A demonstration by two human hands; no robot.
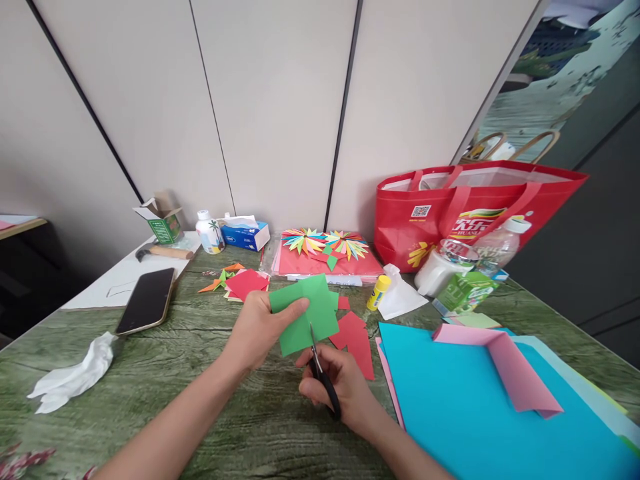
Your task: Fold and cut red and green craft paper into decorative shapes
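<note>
My left hand point(265, 327) pinches a sheet of green paper point(320, 300) by its left side, thumb on top, and holds it above the table. My right hand point(345, 383) is closed round the black handles of a pair of scissors point(325, 383). The scissor blades point up and lie against the lower part of the green paper; whether they are parted cannot be made out. Cut pieces of red paper point(357, 343) lie on the table just behind my right hand. Farther back, a red paper piece point(247, 285) rests on other coloured scraps.
On the right lie blue paper sheets point(450, 400) with a folded pink strip point(520, 373). A glue stick point(379, 293), a white mug point(440, 272) and a red bag point(450, 213) stand behind. At left are a phone point(147, 300), a hammer point(165, 251) and a crumpled tissue point(75, 373).
</note>
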